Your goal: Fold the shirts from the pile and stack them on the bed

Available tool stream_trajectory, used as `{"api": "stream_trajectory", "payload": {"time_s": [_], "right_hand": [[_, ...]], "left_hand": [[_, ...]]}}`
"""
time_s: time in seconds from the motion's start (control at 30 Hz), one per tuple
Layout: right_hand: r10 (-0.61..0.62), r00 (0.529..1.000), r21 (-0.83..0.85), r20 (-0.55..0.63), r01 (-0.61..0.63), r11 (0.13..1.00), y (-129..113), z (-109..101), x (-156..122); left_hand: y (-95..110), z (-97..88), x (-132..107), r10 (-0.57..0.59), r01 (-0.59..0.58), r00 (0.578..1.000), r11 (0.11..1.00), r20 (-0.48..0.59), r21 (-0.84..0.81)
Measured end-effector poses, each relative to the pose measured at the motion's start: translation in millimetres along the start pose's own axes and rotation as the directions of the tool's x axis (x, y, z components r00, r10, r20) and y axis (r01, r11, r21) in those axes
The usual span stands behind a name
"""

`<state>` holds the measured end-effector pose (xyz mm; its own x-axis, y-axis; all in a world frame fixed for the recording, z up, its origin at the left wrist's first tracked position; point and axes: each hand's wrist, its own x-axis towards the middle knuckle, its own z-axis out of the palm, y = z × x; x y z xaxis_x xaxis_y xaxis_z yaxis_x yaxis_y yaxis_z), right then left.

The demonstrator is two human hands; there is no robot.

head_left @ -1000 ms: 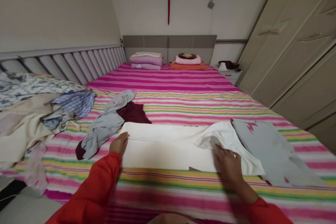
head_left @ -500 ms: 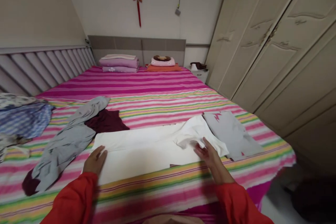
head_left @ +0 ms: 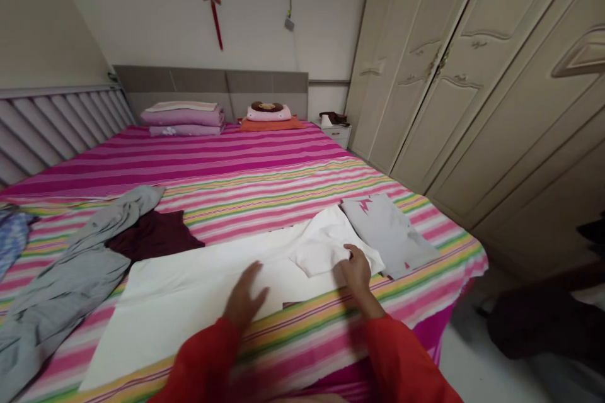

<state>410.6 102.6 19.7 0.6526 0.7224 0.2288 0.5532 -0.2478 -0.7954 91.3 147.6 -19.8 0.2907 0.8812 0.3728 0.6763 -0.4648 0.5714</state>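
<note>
Here, the white cloth point(head_left: 189, 293) lies flat on the striped bed point(head_left: 265, 195), near its front edge. The left hand point(head_left: 246, 299), blurred, rests released on it, fingers spread. The right hand point(head_left: 357, 271) touches its bunched end beside a grey garment point(head_left: 390, 233); whether it grasps, I cannot tell.

Obs: left hand point(head_left: 246, 301) palm down, fingers spread and extended forward, motion-blurred. Right hand point(head_left: 357, 269) held low, fingers curled inward, thumb drawn toward them; degree of closure not resolvable. Both forearms in red sleeves point(head_left: 397, 359) reach forward from the lower frame, close together
</note>
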Motion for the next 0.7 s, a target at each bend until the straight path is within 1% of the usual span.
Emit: {"api": "stream_trajectory", "payload": {"time_s": [0.03,0.1,0.17,0.2,0.27,0.33,0.43,0.5,0.53,0.6,0.67,0.7], "right_hand": [[-0.015,0.999,-0.041,-0.044,0.013,0.999,-6,4,3],[-0.022,0.995,-0.025,-0.095,0.02,0.999,-19,11,11],[-0.025,0.992,0.008,-0.12,0.026,1.0,-31,18,19],[-0.022,0.993,0.028,-0.114,0.025,0.999,-36,20,23],[-0.035,0.995,0.047,-0.094,0.04,0.998,-40,23,28],[-0.081,0.993,0.059,-0.088,0.086,0.995,-39,23,31],[-0.127,0.986,0.069,-0.111,0.135,0.988,-30,20,29],[-0.108,0.988,0.06,-0.114,0.115,0.992,-26,20,24],[-0.088,0.991,0.042,-0.102,0.092,0.995,-25,20,22],[-0.068,0.995,-0.001,-0.071,0.068,0.998,-26,22,18],[-0.091,0.995,-0.035,-0.045,0.09,0.995,-27,20,16],[-0.116,0.993,-0.044,-0.037,0.114,0.993,-27,19,16]], "left_hand": [[25,21.9,4,0.044,-0.042,0.998,0.999,0.045,-0.03],[68,58.6,13,0.081,-0.077,0.991,0.996,0.104,-0.042],[97,82.1,26,0.041,-0.04,0.993,0.999,0.112,-0.007],[106,88.4,34,0.019,-0.02,0.995,1.0,0.103,0.01],[116,91.1,52,-0.005,0.003,0.997,1.0,0.072,0.025],[118,84.5,68,-0.022,0.021,0.999,1.0,0.049,0.021],[121,72.3,81,-0.091,0.089,0.993,0.996,0.075,0.028],[124,70.8,80,-0.142,0.138,0.982,0.989,0.122,0.044],[127,72.5,78,-0.148,0.142,0.978,0.989,0.145,0.05],[129,78.9,70,-0.11,0.102,0.977,0.993,0.183,0.052],[128,84.7,62,-0.062,0.051,0.978,0.997,0.2,0.058],[127,86.1,60,-0.056,0.044,0.978,0.997,0.2,0.062]]}}
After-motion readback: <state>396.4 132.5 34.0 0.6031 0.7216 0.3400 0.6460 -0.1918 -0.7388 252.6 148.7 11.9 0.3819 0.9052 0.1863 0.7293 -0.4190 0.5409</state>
